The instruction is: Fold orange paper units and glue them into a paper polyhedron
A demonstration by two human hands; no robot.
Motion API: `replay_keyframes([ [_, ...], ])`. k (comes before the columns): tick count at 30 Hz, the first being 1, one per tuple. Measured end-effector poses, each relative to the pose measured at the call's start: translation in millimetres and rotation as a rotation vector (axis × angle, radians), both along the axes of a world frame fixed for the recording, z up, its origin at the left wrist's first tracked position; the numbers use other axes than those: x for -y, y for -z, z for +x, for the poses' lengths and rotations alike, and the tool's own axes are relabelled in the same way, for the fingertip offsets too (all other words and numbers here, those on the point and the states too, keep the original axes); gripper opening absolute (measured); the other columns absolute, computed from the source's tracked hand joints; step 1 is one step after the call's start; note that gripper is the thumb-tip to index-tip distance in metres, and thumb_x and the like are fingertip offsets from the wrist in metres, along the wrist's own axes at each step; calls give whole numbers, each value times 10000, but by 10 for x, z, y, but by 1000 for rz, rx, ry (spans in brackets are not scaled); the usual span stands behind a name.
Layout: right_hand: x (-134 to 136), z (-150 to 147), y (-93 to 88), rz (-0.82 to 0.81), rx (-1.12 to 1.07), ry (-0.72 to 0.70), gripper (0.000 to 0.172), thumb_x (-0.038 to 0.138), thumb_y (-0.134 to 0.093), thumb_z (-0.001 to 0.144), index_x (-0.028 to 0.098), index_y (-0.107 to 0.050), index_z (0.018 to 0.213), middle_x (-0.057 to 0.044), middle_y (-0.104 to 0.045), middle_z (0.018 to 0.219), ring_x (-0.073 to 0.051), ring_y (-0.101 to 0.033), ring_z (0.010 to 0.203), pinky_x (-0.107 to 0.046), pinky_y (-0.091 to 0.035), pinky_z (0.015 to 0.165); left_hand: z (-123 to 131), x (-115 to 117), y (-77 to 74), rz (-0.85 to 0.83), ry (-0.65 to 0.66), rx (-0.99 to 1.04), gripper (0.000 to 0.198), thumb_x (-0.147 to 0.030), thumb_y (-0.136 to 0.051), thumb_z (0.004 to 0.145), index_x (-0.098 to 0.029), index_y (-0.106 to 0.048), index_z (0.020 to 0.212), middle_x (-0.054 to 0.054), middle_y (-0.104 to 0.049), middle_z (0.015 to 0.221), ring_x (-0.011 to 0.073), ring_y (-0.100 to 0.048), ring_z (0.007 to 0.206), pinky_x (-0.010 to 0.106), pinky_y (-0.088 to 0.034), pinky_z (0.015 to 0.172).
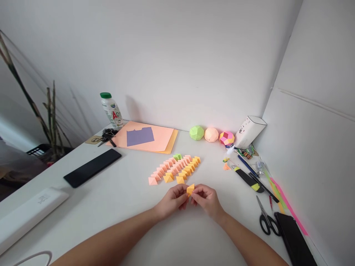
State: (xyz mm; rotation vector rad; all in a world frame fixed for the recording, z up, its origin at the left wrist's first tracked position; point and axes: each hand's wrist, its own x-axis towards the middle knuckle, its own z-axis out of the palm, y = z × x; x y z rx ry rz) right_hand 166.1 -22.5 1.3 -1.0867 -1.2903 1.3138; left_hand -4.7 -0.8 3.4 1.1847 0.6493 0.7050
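A person is working at a white table, with both bare forearms reaching in from the near edge. At far left a bottle is standing upright by the wall with its green cap on, and its contents are not showing. A dark phone is lying flat nearer the front. Peach sheets are lying just right of the bottle, with a purple scrap on top. Rows of small folded paper units, peach and orange with one green, are running diagonally across the middle.

Just in front of them the left hand and right hand are meeting, wrists low and fingers curled inward. Each is pinching one side of an orange folded piece between thumb and fingertips. The piece is sitting between the two hands, near the front end of the rows.

Farther right, three paper balls are lining the wall. A white box is leaning in the corner, its contents hidden. Pens and scissors are lying along the right side.
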Motion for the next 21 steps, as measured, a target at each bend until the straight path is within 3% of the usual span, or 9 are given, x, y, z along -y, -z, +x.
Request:
replay_keyframes([
  [5,10,2,-26,-92,-36,38,142,272,-678,732,178,-572,725,10,-625,610,-127,-585,524,-263,-488,513,15,23,-39,0,-15,-57,241,-398,-552,808,-169,-533,878,26,-624,776,116,-526,600,235,-379,520],
  [10,11,-3,-23,-94,-20,45,172,305,-659,750,178,-544,770,33,-595,516,-127,-567,475,-275,-484,505,44,33,-61,-31,-109,-194,298,-458,-561,773,-187,-461,702,-35,-550,562,101,-480,475,224,-351,461],
  [16,-10,5,-7,-103,-102,-13,280,317,-634,766,196,-507,985,-10,-602,802,-139,-608,601,-264,-482,514,33,33,-59,-18,-110,-193,287,-447,-543,784,-190,-452,693,-51,-520,502,98,-456,446,224,-334,459],
  [19,-3,6,-41,-85,15,-96,156,325,-600,791,176,-556,805,-2,-576,716,-137,-575,617,-247,-455,517,32,33,-50,-21,-99,-176,271,-434,-538,789,-186,-463,710,-40,-544,552,98,-467,464,228,-347,471],
  [21,7,3,-67,-50,78,-104,210,331,-576,805,173,-532,675,11,-547,660,-126,-551,588,-240,-436,514,36,34,-42,-13,-95,-178,260,-423,-534,793,-184,-468,714,-33,-553,573,97,-468,473,231,-350,477],
])
